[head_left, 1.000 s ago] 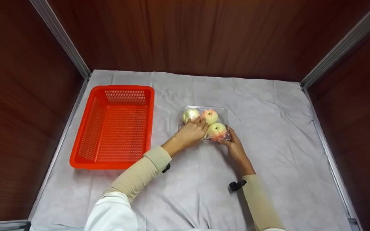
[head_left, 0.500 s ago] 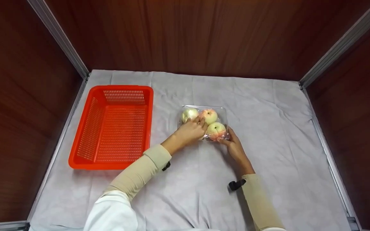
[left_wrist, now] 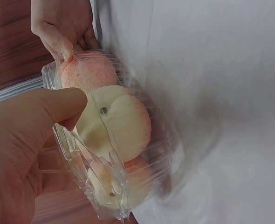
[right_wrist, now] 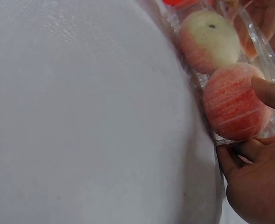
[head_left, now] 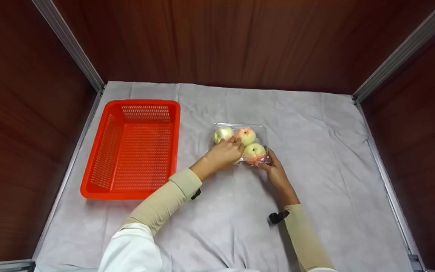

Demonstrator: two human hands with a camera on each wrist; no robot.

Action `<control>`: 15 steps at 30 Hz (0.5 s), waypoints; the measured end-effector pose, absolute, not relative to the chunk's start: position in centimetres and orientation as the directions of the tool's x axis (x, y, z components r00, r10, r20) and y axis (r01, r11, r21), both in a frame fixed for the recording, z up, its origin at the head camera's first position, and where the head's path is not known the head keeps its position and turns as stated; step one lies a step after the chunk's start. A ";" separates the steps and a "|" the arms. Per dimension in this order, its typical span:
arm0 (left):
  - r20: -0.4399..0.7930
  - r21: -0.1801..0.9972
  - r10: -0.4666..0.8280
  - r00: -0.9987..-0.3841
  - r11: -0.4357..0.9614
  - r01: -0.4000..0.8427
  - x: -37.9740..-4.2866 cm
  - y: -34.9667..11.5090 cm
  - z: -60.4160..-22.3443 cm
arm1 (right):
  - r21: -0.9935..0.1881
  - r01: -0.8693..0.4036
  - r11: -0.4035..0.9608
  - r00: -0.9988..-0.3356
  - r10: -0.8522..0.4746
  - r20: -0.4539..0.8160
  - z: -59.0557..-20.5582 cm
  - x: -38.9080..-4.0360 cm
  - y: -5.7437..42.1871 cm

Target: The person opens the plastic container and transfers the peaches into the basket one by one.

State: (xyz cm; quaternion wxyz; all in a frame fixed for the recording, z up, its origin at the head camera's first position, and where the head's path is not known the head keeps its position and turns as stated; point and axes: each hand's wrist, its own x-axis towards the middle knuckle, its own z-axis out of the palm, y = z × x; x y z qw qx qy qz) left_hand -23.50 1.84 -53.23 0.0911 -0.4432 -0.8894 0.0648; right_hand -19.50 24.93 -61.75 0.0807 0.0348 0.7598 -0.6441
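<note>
A clear plastic fruit box [head_left: 261, 130] lies on the grey cloth with several peaches inside, pale yellow with pink blush. Two peaches fill its far side, a pale peach [head_left: 224, 134] on the left and a pinker peach [head_left: 246, 136] beside it. Another peach [head_left: 254, 153] sits at the near right. Reaching over the near left part, my left hand [head_left: 223, 155] grips the top of the box with bent fingers and thumb, covering the peach [left_wrist: 114, 123] below. My right hand [head_left: 277, 172] holds the near right corner, its thumb [right_wrist: 270, 93] against a reddish peach [right_wrist: 235, 102].
To the left of the box stands a red plastic basket [head_left: 178, 151] with slotted walls. Dark wood panels [head_left: 217, 45] with metal corner rails enclose the back and both sides. The grey cloth [head_left: 315, 151] is wrinkled.
The left fingers have bent in slightly more over the box. The right hand, the box and the basket stay where they were.
</note>
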 end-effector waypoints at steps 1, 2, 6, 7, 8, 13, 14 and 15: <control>0.112 -0.200 0.801 -0.589 0.598 0.776 -23.5 1.8 -53.2 | -0.974 0.154 0.169 -0.985 -0.049 -0.165 -61.7 -19.5 24.9; 0.117 -0.205 0.801 -0.587 0.598 0.775 -23.6 1.8 -53.2 | -0.974 0.152 0.165 -0.985 -0.051 -0.163 -61.7 -19.5 24.9; 0.103 -0.206 0.800 -0.591 0.599 0.774 -23.6 1.8 -53.0 | -0.974 0.158 0.162 -0.985 -0.045 -0.167 -61.6 -19.5 25.0; 0.097 -0.207 0.800 -0.592 0.598 0.774 -23.6 1.8 -53.0 | -0.974 0.161 0.159 -0.984 -0.046 -0.170 -61.5 -19.4 25.0; 0.094 -0.208 0.801 -0.591 0.597 0.775 -23.6 1.8 -52.9 | -0.975 0.163 0.155 -0.984 -0.045 -0.171 -61.5 -19.4 24.9; 0.092 -0.223 0.811 -0.578 0.582 0.782 -23.6 1.9 -52.9 | -0.971 0.173 0.164 -0.982 -0.047 -0.183 -61.5 -19.4 24.9; 0.097 -0.226 0.812 -0.576 0.581 0.782 -23.7 1.9 -52.9 | -0.970 0.174 0.171 -0.982 -0.047 -0.184 -61.5 -19.4 25.0; 0.106 -0.229 0.813 -0.572 0.580 0.782 -23.7 1.9 -52.9 | -0.968 0.176 0.177 -0.981 -0.046 -0.187 -61.5 -19.4 25.0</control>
